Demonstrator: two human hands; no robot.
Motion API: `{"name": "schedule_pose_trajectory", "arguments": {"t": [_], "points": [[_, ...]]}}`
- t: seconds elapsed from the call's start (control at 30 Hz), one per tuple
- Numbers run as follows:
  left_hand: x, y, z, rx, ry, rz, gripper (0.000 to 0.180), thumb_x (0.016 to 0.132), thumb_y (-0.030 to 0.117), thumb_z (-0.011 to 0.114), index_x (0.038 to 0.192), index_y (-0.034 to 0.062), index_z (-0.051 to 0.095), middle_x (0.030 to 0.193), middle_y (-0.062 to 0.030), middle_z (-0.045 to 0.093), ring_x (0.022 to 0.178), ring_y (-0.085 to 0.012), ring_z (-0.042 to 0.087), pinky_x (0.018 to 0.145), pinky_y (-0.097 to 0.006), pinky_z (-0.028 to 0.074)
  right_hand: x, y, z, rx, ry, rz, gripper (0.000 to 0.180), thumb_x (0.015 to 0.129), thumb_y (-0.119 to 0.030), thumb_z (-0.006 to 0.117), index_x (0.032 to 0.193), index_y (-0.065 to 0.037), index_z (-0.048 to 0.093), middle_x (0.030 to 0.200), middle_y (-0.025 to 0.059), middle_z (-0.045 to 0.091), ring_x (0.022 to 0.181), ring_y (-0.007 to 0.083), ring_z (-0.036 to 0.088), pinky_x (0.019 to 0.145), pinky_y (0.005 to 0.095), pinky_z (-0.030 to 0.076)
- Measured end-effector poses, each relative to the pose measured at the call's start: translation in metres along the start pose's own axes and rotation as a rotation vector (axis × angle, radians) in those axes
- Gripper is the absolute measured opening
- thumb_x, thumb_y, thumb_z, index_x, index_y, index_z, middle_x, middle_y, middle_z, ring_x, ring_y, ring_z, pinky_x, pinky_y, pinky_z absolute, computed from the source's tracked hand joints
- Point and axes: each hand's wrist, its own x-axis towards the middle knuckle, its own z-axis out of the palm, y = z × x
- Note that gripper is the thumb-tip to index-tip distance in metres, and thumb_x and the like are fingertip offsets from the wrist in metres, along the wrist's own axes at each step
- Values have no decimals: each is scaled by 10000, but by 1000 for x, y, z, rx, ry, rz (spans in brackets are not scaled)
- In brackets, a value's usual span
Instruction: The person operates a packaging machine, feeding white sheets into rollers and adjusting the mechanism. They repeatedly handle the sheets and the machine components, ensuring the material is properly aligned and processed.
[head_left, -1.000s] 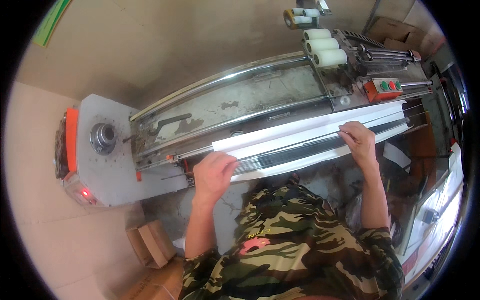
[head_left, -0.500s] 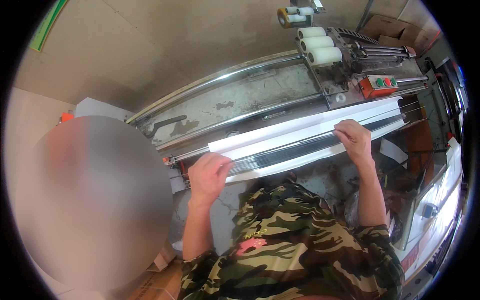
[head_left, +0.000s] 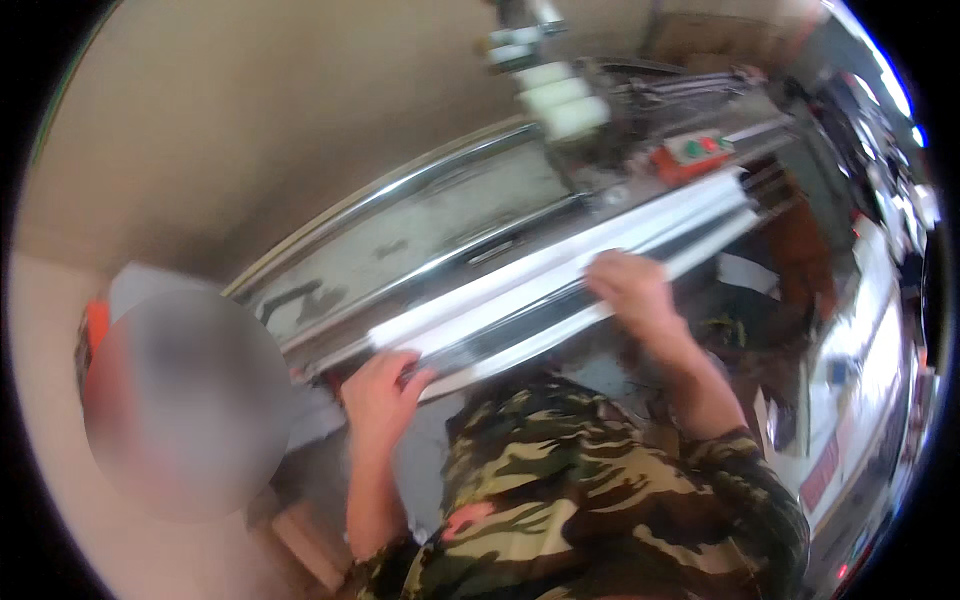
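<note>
A long bundle of thin dark strips [head_left: 510, 330] lies lengthwise on a white sheet [head_left: 470, 297] with raised edges, which slants across in front of my body. At the bundle's left end, my left hand [head_left: 382, 395] is closed, thumb and fingers around the end of a thin dark strip. Further right, my right hand [head_left: 635, 292] pinches along the upper edge of the same dark strips, palm down. Motion blur softens the fingertips, so single strips are hard to separate.
Behind the sheet runs a machine bed with metal rails [head_left: 470, 255]. White rollers [head_left: 562, 100] and an orange button box [head_left: 692, 155] stand at its far right. A wrench-like tool [head_left: 290, 297] lies on the bed. A round blur [head_left: 190, 405] covers the left side.
The view has swung, so the machine and both hands sit further left and the scene is blurred. The right hand has come down closer to the strips; the hands stay similarly spaced.
</note>
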Motion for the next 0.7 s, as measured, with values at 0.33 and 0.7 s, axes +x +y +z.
{"name": "schedule_pose_trajectory", "arguments": {"t": [0.33,0.7], "points": [[-40,-146,-35,-324,-89,-443,106,820,46,744,889,-33,732,782,-41,672,745,-117,606,694,-284,479,9,64,-39,-169,93,-10,125,798,-100,743,920,-78,724,959,84,724,866,271,710,743,366,572],[-60,-228,-30,-349,-123,-545,94,804,22,762,850,-43,712,780,-18,654,721,-107,585,672,-269,473,-14,133,-69,-291,105,321,143,843,-137,705,971,-80,736,1042,83,716,961,303,683,837,387,547]]}}
